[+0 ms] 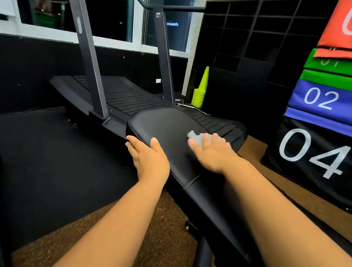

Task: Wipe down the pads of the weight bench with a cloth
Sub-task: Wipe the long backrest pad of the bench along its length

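The weight bench runs from the lower right up to the centre, with a wide black far pad [162,125] and a narrower near pad [213,200] divided by a seam. My right hand [212,153] lies flat on the far pad's right side and presses a small grey cloth [197,136] under its fingers; the hand is blurred. My left hand [149,159] rests on the far pad's left edge, thumb on top, fingers over the side. The bench's frame [201,260] shows beneath the near pad.
A curved black treadmill [117,95] stands just behind the bench. Stacked numbered plyo boxes [326,129] rise at the right, close to the bench. A stack of yellow-green cones [200,89] sits by a black shelf unit. Black mats and brown flooring cover the floor.
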The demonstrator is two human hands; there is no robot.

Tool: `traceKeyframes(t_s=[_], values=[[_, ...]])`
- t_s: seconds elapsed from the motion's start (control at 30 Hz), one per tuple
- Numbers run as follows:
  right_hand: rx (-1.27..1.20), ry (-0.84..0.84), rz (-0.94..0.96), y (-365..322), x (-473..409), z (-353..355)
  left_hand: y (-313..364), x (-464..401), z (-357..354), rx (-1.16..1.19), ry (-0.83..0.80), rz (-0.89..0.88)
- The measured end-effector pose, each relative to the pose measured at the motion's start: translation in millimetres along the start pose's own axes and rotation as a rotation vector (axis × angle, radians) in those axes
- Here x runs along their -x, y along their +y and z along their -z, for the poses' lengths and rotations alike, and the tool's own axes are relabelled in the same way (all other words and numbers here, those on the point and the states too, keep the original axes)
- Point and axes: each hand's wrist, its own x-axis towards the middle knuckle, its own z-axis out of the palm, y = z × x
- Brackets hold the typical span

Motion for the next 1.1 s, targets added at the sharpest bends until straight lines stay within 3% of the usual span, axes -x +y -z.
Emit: traceKeyframes(t_s=[0.07, 0.17, 0.3, 0.43, 0.63, 0.8, 1.1], values=[[-0.027, 0.034, 0.145, -29.5, 26.5, -2.8, -0.5, -1.4, -1.5, 0.0, 0.022, -0.006], [-0.027, -0.046, 0.307, -39.2, 56.3, -6.3, -2.3, -1.6, -1.5, -0.001, 0.033, -0.025], [-0.069, -0.016, 0.083, 5.5, 23.2, -3.7, -6.5, 1.5, -4.1, 0.034, 0.033, -0.06], [-0.076, -0.096, -0.12, 44.7, -24.9, -4.1, -6.8, 3.3, -6.2, 0.059, 0.044, -0.081], [-0.146, -0.115, -0.116, 39.7, -47.0, 6.3, -3.5, 6.2, -5.3, 0.049, 0.043, -0.08], [-0.016, 0.071, -0.018, 31.0, -26.4, -2.0, -6.1, 7.2, -2.2, 0.04, 0.018, -0.082], [-0.18, -0.129, -0.106, 17.6, -89.5, 14.0, -5.0, 4.1, -7.0, 0.049, 0.05, -0.118]])
